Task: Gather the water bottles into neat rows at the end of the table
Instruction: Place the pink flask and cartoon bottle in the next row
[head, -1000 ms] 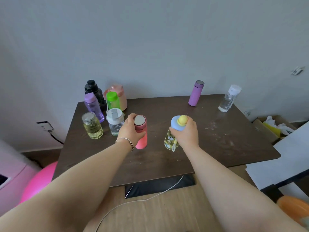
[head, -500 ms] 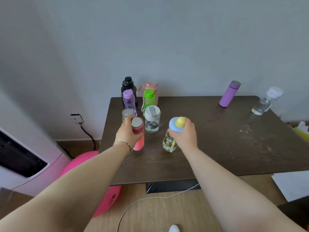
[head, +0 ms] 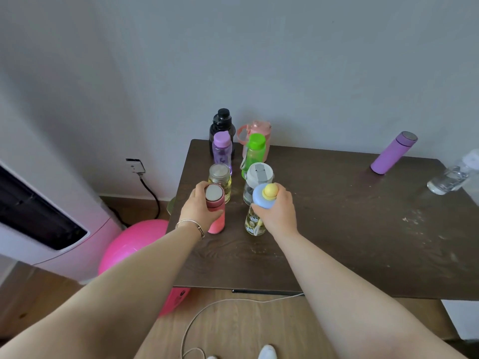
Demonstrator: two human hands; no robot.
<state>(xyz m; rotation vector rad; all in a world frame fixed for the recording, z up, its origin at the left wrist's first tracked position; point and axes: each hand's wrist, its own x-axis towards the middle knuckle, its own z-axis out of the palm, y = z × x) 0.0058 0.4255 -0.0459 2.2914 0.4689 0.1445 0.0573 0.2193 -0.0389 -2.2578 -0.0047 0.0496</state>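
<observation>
Two columns of bottles stand at the left end of the dark table [head: 350, 242]. The left column has a black bottle [head: 222, 125], a purple-capped bottle [head: 222, 151] and a yellow jar [head: 220, 177]. The right column has a pink jug [head: 255, 129], a green bottle [head: 255, 154] and a white-lidded clear bottle [head: 259, 177]. My left hand [head: 198, 208] grips a pink flask [head: 216, 218] in front of the jar. My right hand [head: 278, 208] grips a blue-lidded cartoon bottle [head: 255, 222] in front of the clear one. Both bottles look to rest on the table.
A purple flask [head: 394, 152] and a clear bottle [head: 451, 177] stand apart at the table's far right. A white appliance [head: 51, 224] and a pink ball [head: 129, 244] sit left of the table. A cable [head: 207, 309] lies on the floor.
Both hands carried their bottles leftward and toward the group, ending right in front of the two columns. The camera turned left, so the table shifted right in view.
</observation>
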